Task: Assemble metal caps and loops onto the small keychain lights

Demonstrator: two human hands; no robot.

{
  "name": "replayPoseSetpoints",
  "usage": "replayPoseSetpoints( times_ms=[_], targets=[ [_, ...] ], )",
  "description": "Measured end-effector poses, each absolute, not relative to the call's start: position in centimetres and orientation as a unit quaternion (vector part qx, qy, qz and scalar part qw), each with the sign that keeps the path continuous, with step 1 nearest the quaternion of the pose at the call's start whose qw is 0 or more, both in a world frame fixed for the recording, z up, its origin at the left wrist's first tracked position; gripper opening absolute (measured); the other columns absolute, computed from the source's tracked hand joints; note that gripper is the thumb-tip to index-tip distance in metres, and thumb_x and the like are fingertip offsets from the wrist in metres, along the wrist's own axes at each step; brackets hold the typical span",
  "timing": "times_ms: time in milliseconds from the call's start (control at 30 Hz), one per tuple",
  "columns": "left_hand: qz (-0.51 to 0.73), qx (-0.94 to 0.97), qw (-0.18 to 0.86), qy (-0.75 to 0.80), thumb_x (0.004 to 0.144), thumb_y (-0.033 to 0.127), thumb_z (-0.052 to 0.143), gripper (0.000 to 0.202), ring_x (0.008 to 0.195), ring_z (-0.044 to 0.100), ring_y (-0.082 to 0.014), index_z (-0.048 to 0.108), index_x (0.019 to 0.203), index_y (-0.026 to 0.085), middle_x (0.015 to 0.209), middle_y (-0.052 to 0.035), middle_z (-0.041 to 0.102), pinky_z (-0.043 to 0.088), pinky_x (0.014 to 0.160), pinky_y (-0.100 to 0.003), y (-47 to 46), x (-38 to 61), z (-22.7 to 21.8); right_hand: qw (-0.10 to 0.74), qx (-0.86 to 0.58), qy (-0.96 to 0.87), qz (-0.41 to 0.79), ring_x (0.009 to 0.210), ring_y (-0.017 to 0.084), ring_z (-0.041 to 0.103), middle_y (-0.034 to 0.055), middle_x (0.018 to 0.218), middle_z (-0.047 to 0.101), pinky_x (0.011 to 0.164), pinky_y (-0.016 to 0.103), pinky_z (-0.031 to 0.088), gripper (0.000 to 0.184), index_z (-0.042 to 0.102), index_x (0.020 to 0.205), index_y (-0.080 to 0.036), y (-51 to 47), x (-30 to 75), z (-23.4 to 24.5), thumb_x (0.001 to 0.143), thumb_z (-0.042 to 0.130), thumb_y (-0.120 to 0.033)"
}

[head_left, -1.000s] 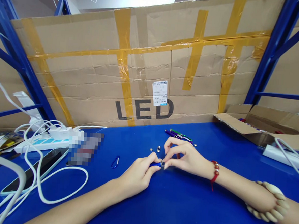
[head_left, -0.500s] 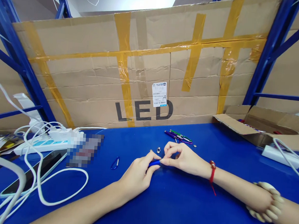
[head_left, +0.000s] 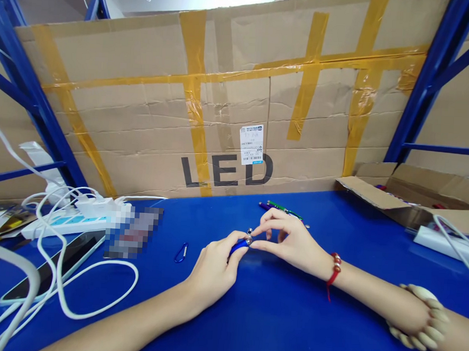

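Between the thumb and fingers of my left hand (head_left: 215, 264) is a slim blue metal tube (head_left: 237, 246), like the body of a keychain light, with a silver end pointing right. My right hand (head_left: 288, 237) is at that silver end, its thumb and index finger parted around it. Whether the fingertips touch it I cannot tell. Just behind lies a small silver ring-like part (head_left: 249, 231). A blue carabiner (head_left: 181, 253) rests left of my hands. Beyond my right hand are a green pen-like light (head_left: 282, 208) and a purple one (head_left: 263, 205), partly hidden.
A power strip (head_left: 72, 223) with tangled white cables (head_left: 59, 271) and a phone (head_left: 60, 265) occupy the left. An open cardboard box (head_left: 376, 197) and a white adapter (head_left: 445, 244) are at right. A large cardboard sheet (head_left: 149, 133) stands along the back of the blue table (head_left: 289, 316).
My right finger and thumb have parted from their pinch at the tube's end. The tube now shows a silver end. My left hand has tilted the tube slightly upward.
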State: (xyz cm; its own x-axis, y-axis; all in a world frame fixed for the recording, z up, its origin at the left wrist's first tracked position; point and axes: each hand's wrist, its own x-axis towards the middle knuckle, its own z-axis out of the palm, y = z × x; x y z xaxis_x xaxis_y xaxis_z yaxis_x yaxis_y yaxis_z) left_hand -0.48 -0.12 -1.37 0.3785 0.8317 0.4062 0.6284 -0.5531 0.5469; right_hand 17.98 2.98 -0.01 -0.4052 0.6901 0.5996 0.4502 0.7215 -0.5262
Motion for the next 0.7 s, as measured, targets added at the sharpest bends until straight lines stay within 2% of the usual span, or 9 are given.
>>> replayPoseSetpoints(
  times_ms=[133, 267, 400, 533, 700],
  targets=[
    [0.334, 0.819, 0.161, 0.439, 0.089, 0.024, 0.040, 0.021, 0.093, 0.060, -0.0162, 0.051, 0.106, 0.026, 0.105, 0.0013, 0.063, 0.043, 0.078, -0.024, -0.10, -0.49, -1.34, 0.434, -0.272, -0.856, 0.066, 0.070, 0.011, 0.053, 0.0023, 0.081, 0.054, 0.065, 0.023, 0.043, 0.012, 0.071, 0.080, -0.023, 3.17, 18.48, -0.06, 0.073, 0.066, -0.032],
    [0.335, 0.832, 0.179, 0.403, 0.089, 0.022, 0.039, 0.021, 0.094, 0.059, -0.0149, 0.053, 0.105, 0.022, 0.105, -0.0009, 0.063, 0.042, 0.079, -0.022, -0.05, -0.52, -1.11, 0.443, -0.227, -0.866, 0.038, 0.070, 0.010, 0.052, 0.0024, 0.080, 0.054, 0.064, 0.022, 0.043, 0.010, 0.071, 0.078, -0.022, 3.13, 18.83, 0.27, 0.075, 0.064, -0.028],
    [0.328, 0.855, 0.171, 0.363, 0.088, 0.020, 0.039, 0.021, 0.086, 0.060, -0.0140, 0.056, 0.102, 0.021, 0.099, -0.0006, 0.064, 0.042, 0.075, -0.021, -0.18, -0.68, -1.02, 0.444, -0.221, -0.865, 0.077, 0.068, 0.010, 0.051, 0.0012, 0.075, 0.051, 0.065, 0.023, 0.042, 0.014, 0.071, 0.069, -0.021, 2.73, 18.77, 0.79, 0.073, 0.065, -0.034],
    [0.311, 0.870, 0.157, 0.348, 0.088, 0.019, 0.039, 0.019, 0.080, 0.060, -0.0138, 0.056, 0.098, 0.019, 0.092, -0.0012, 0.065, 0.041, 0.070, -0.021, -0.39, -0.79, -1.13, 0.409, -0.275, -0.858, 0.143, 0.067, 0.010, 0.051, 0.0002, 0.072, 0.050, 0.063, 0.023, 0.042, 0.021, 0.070, 0.065, -0.021, 2.50, 18.55, 0.85, 0.065, 0.069, -0.041],
    [0.286, 0.868, 0.178, 0.365, 0.087, 0.018, 0.040, 0.014, 0.074, 0.059, -0.0132, 0.052, 0.094, 0.021, 0.087, 0.0009, 0.064, 0.040, 0.066, -0.021, -0.51, -0.82, -1.23, 0.382, -0.312, -0.846, 0.202, 0.068, 0.011, 0.051, -0.0004, 0.072, 0.050, 0.062, 0.022, 0.040, 0.018, 0.071, 0.065, -0.021, 2.47, 18.41, 0.59, 0.061, 0.074, -0.038]
  ],
)
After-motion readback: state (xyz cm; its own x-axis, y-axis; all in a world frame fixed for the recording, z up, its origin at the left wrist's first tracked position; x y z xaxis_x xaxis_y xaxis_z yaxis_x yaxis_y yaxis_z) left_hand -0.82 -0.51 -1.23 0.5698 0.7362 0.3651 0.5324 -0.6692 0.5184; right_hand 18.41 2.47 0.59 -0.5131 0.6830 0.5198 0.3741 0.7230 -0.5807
